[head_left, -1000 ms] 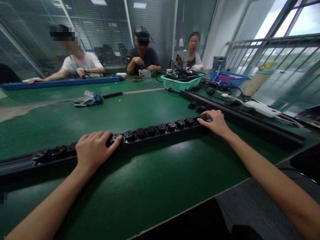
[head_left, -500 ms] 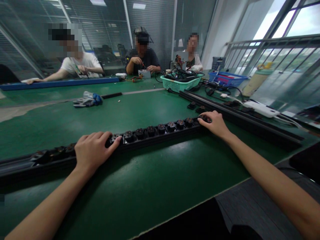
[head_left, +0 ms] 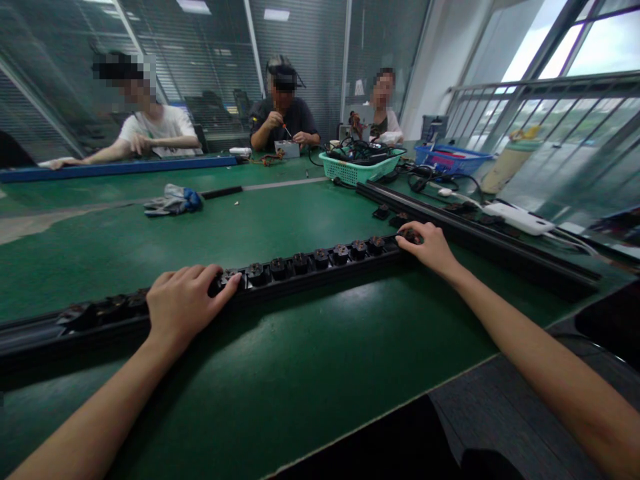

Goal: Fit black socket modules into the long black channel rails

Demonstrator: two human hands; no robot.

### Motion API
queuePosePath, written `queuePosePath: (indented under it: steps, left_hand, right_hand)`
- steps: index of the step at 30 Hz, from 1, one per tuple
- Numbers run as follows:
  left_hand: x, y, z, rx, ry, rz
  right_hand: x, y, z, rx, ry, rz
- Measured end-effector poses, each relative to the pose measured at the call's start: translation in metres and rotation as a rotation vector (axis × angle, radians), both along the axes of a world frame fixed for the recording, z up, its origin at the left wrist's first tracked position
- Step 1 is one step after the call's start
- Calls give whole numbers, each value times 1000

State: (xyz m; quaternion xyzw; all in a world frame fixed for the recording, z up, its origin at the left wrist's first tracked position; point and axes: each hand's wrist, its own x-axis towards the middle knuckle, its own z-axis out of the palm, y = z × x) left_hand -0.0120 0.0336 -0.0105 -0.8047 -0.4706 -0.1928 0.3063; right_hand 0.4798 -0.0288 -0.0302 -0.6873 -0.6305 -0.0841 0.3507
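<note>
A long black rail (head_left: 295, 283) lies slantwise across the green table, with a row of black socket modules (head_left: 299, 262) sitting in its channel. Around the left part of the row, my left hand (head_left: 183, 300) is closed, thumb on the near side and fingers over the top; one module (head_left: 230, 275) shows between thumb and forefinger. At the rail's right end my right hand (head_left: 427, 243) pinches another black socket module (head_left: 409, 236), partly covered by the fingers. Whether that module is seated in the channel I cannot tell.
Another black rail (head_left: 480, 233) runs along the right, with loose black modules (head_left: 383, 212) beside it. Farther back are a green basket (head_left: 350, 175) of cables, a blue basket (head_left: 450, 160), a white power strip (head_left: 517, 219) and gloves (head_left: 173, 200). Three people sit opposite.
Both my hands keep the same hold on the row. The view has shifted very slightly. Across the table, the middle person's hand with a screwdriver has risen, and the left person's hand has moved left.
</note>
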Motion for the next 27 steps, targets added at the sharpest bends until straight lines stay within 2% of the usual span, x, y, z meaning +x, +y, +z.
queuePosePath:
  steps: [27]
  left_hand:
    - [1, -2, 2, -37, -8, 17]
  right_hand:
    - [11, 0, -1, -30, 19, -71]
